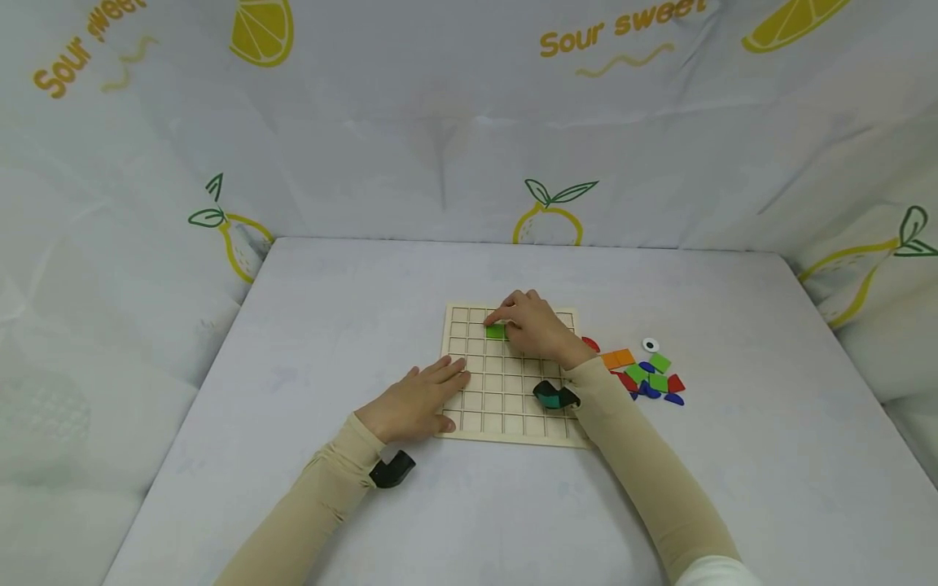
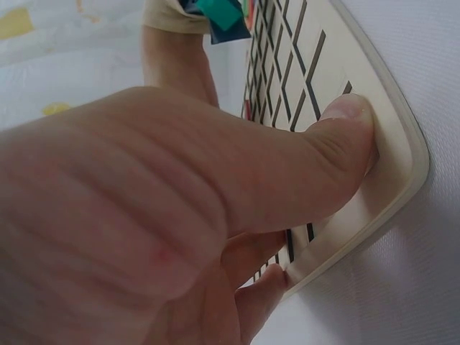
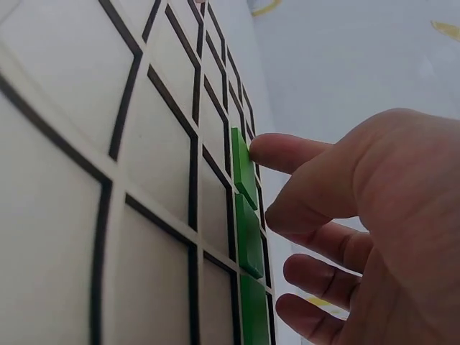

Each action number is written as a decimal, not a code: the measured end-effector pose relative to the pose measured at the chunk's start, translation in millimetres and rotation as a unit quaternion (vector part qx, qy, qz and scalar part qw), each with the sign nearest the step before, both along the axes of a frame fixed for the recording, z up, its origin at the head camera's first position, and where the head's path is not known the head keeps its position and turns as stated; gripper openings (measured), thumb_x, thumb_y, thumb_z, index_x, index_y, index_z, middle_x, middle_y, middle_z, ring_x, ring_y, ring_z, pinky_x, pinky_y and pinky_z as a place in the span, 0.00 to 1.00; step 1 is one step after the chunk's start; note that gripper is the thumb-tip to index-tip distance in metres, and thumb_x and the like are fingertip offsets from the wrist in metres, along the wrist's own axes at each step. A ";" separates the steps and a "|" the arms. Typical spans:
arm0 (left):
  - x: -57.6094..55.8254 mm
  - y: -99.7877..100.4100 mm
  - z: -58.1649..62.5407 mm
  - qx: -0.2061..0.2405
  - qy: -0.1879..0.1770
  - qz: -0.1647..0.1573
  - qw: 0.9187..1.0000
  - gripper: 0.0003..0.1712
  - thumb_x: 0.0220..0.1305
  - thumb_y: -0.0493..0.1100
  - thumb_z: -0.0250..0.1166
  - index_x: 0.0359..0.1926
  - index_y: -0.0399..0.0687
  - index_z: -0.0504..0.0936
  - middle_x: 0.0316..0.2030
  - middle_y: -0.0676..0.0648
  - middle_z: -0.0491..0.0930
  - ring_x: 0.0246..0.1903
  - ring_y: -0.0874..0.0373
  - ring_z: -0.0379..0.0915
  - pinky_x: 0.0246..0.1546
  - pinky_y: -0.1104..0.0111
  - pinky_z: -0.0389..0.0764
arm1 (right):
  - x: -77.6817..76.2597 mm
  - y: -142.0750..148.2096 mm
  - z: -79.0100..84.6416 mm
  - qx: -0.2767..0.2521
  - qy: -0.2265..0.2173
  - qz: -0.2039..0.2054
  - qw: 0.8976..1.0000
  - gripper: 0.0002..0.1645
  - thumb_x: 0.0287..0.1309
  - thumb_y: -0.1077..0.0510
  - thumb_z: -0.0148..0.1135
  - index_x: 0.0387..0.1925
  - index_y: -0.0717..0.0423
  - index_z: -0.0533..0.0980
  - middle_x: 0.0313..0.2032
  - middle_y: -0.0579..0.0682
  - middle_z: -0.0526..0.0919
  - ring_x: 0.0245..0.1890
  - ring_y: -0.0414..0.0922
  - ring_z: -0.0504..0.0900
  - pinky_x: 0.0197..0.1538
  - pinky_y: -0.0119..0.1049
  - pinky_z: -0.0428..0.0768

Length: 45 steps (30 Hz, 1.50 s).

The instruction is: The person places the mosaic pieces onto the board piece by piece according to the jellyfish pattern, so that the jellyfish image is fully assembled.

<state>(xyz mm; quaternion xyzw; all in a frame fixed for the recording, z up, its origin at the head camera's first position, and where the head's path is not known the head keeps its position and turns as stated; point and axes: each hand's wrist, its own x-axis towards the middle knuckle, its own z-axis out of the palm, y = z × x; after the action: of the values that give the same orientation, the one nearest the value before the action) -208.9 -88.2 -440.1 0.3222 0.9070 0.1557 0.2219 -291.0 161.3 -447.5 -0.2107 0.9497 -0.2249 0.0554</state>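
A pale wooden board (image 1: 484, 423) with a grid of square cells lies flat. My left hand (image 1: 418, 403) rests on its left side, fingers spread, with the thumb on the front left corner of the board (image 2: 392, 162). My right hand (image 1: 538, 325) is over the far part of the grid. Its index fingertip touches a green square tile (image 3: 243, 165), and its thumb is close beside that tile. Two more green tiles (image 3: 249, 237) continue the row in the right wrist view. From the head, one green tile (image 1: 495, 332) shows and the hand hides the others.
Right of the board lies a loose pile: green tiles (image 1: 659, 362), orange tiles (image 1: 618, 358), red pieces (image 1: 676, 382), blue half-round pieces (image 1: 674, 399) and a white ring-like disc with a dark centre (image 1: 650, 345). The right forearm partly covers the pile. A lemon-print cloth (image 1: 440, 146) hangs behind the table.
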 end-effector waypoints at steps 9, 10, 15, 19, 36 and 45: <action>-0.2 2.4 1.7 -0.002 0.001 -0.009 1.000 0.44 0.66 0.46 0.69 0.78 0.48 0.60 0.81 0.48 0.50 0.81 0.50 0.41 0.77 0.38 0.54 | 5.3 6.7 4.8 -0.025 -0.025 -0.004 0.999 0.29 0.66 0.71 0.44 0.54 0.47 0.84 0.56 0.57 0.79 0.51 0.56 0.71 0.58 0.54 0.71; -0.3 2.6 1.8 -0.001 0.000 -0.011 1.000 0.44 0.66 0.46 0.69 0.78 0.48 0.60 0.81 0.48 0.50 0.81 0.50 0.41 0.77 0.38 0.54 | 6.4 8.6 7.6 -0.032 -0.032 -0.007 0.999 0.29 0.66 0.72 0.43 0.55 0.48 0.83 0.57 0.57 0.78 0.52 0.56 0.70 0.59 0.55 0.71; -0.4 3.4 2.5 0.000 -0.003 -0.012 1.000 0.44 0.66 0.45 0.69 0.78 0.48 0.59 0.81 0.48 0.49 0.82 0.50 0.41 0.77 0.38 0.53 | 10.0 21.2 20.8 -0.080 -0.059 -0.011 0.995 0.34 0.63 0.75 0.37 0.60 0.54 0.79 0.58 0.58 0.77 0.57 0.57 0.70 0.63 0.56 0.71; -0.2 3.6 3.2 -0.001 -0.005 -0.008 1.000 0.45 0.66 0.45 0.69 0.78 0.47 0.59 0.81 0.48 0.49 0.82 0.50 0.41 0.77 0.38 0.53 | 12.9 34.0 28.3 -0.116 -0.067 -0.011 0.991 0.30 0.65 0.73 0.38 0.60 0.56 0.79 0.57 0.58 0.80 0.57 0.55 0.74 0.61 0.52 0.75; 1.3 1.2 4.0 0.003 -0.009 0.000 1.000 0.44 0.66 0.45 0.69 0.78 0.47 0.59 0.81 0.47 0.49 0.82 0.49 0.40 0.78 0.39 0.51 | 45.5 108.2 39.7 -0.075 -0.101 -0.113 0.986 0.18 0.72 0.55 0.58 0.58 0.58 0.79 0.48 0.56 0.80 0.45 0.52 0.74 0.41 0.35 0.80; 2.2 2.6 2.7 -0.001 -0.007 0.001 1.000 0.44 0.66 0.45 0.69 0.78 0.48 0.59 0.81 0.48 0.49 0.82 0.50 0.39 0.78 0.40 0.51 | 43.0 118.0 23.1 0.029 -0.140 -0.129 0.981 0.23 0.70 0.53 0.60 0.59 0.62 0.78 0.49 0.60 0.82 0.46 0.53 0.77 0.48 0.44 0.86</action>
<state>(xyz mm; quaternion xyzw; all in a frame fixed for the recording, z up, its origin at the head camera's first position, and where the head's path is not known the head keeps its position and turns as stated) -206.7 -85.6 -437.4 0.3197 0.9060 0.1570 0.2286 -248.0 279.3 -424.4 -0.0512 0.9578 -0.2297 0.1648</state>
